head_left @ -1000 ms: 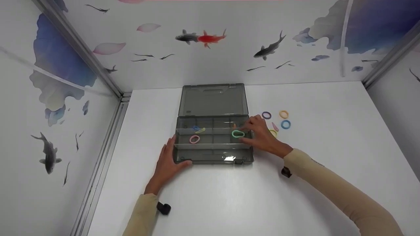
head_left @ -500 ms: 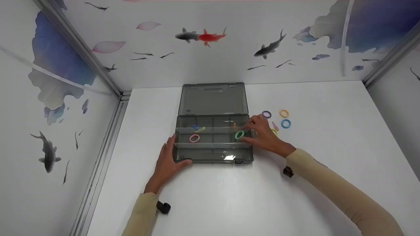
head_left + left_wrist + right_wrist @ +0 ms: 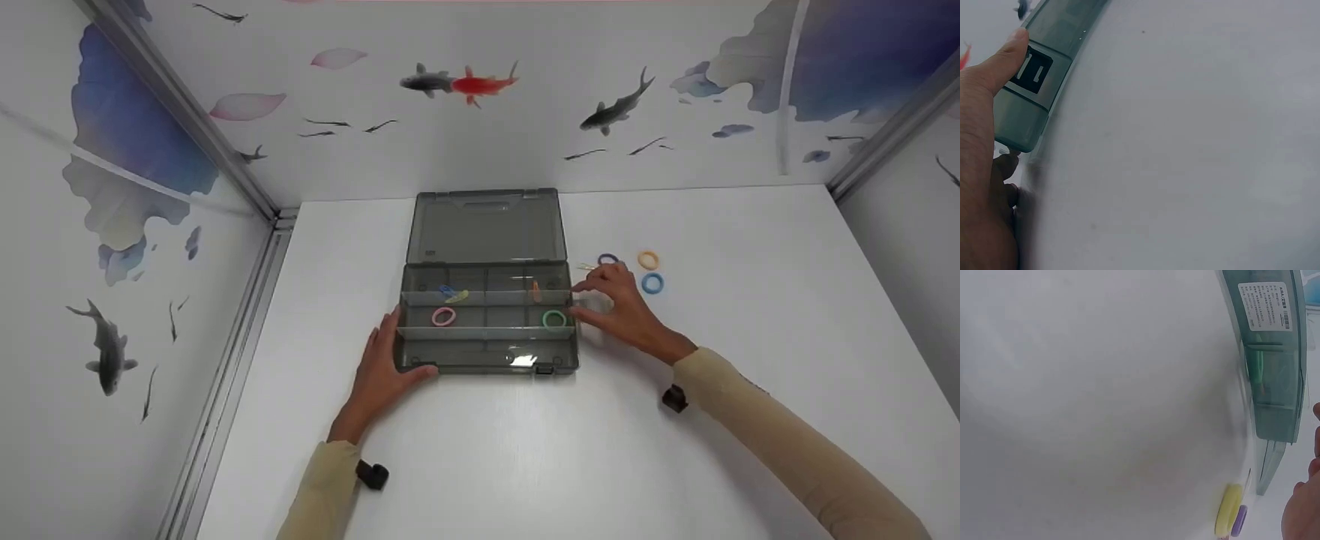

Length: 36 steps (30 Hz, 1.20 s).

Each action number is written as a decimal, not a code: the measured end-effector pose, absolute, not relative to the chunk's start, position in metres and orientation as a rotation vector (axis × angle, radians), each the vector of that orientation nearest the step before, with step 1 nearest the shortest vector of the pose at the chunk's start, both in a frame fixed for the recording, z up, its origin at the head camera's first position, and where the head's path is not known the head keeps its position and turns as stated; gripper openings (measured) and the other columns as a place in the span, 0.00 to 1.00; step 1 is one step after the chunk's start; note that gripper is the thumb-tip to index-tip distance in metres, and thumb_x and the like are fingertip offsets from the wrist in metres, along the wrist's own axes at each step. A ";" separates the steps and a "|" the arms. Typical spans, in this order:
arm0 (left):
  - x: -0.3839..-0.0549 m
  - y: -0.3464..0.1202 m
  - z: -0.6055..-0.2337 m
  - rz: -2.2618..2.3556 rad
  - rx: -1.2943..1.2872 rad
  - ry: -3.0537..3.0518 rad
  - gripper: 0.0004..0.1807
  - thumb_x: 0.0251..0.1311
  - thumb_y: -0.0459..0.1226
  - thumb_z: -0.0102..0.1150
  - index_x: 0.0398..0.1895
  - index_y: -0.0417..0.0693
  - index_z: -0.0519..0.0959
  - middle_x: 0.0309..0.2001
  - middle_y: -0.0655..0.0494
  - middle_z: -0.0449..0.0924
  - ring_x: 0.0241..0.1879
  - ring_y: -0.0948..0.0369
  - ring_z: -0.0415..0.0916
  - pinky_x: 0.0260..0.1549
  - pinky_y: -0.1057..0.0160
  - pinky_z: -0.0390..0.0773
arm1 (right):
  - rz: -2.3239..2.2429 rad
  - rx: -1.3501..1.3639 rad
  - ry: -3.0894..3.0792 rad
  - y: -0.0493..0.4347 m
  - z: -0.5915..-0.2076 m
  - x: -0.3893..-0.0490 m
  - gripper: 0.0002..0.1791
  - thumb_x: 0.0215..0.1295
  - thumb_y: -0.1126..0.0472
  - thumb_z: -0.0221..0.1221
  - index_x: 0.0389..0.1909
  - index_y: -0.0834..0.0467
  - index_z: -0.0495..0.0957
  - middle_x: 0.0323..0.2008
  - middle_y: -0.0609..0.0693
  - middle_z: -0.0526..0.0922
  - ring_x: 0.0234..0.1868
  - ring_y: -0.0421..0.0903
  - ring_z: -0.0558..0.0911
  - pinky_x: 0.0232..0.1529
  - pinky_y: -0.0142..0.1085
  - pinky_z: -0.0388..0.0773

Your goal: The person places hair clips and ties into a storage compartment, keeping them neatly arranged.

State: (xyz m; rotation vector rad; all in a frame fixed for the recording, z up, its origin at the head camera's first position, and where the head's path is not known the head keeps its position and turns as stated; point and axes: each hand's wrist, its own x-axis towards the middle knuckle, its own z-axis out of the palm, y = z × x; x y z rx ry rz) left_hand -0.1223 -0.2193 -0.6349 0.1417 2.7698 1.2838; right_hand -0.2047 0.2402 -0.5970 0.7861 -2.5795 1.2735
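A smoky grey storage box [image 3: 487,352] lies with its lid [image 3: 486,225] folded back. My left hand [image 3: 382,382] holds its front left corner, thumb on the front wall, fingers along the side. Just outside the right wall is my right hand [image 3: 619,311], fingers loosely bent around nothing visible. Inside the middle row lie a pink hair tie [image 3: 444,316] at left and a green hair tie [image 3: 554,319] at right. The back row holds a blue clip [image 3: 448,291], an orange clip [image 3: 536,291] and a yellow clip [image 3: 457,297], this last beside the divider.
Right of the box lie an orange hair tie [image 3: 648,260], a blue one and a purple hair tie [image 3: 1239,521], partly behind the right hand in the head view. A yellow hair tie [image 3: 1229,510] shows in the right wrist view. A patterned wall [image 3: 487,150] stands behind.
My right hand has let go of the green hair tie, which now lies in the middle row at right. The hand has drawn back rightward out of the box. The left hand stays put.
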 end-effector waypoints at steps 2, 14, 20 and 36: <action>-0.122 -0.220 -0.635 1.284 0.136 2.766 0.71 0.56 0.67 0.80 0.93 0.69 0.42 0.91 0.49 0.43 0.88 0.38 0.38 0.79 0.25 0.51 | 1.292 0.768 -2.578 0.245 -0.597 -0.203 0.17 0.65 0.61 0.80 0.51 0.63 0.91 0.48 0.58 0.80 0.54 0.54 0.68 0.61 0.54 0.63; -0.122 -0.220 -0.636 1.295 0.135 2.762 0.70 0.56 0.68 0.79 0.93 0.70 0.42 0.91 0.48 0.43 0.88 0.37 0.38 0.78 0.23 0.50 | 1.350 0.690 -2.584 0.278 -0.611 -0.197 0.19 0.61 0.66 0.81 0.51 0.66 0.90 0.48 0.61 0.81 0.54 0.50 0.67 0.59 0.52 0.62; -0.122 -0.220 -0.635 1.298 0.135 2.753 0.70 0.56 0.68 0.79 0.93 0.72 0.42 0.91 0.49 0.42 0.88 0.38 0.38 0.79 0.25 0.50 | 1.291 0.683 -2.571 0.294 -0.619 -0.197 0.20 0.57 0.66 0.83 0.50 0.65 0.91 0.48 0.60 0.82 0.55 0.53 0.69 0.61 0.54 0.60; -0.123 -0.220 -0.636 1.296 0.131 2.756 0.69 0.56 0.67 0.79 0.93 0.72 0.42 0.91 0.49 0.41 0.89 0.38 0.37 0.78 0.23 0.50 | 1.064 0.638 -2.682 0.318 -0.628 -0.202 0.26 0.58 0.62 0.83 0.55 0.68 0.87 0.48 0.64 0.81 0.55 0.63 0.70 0.58 0.58 0.59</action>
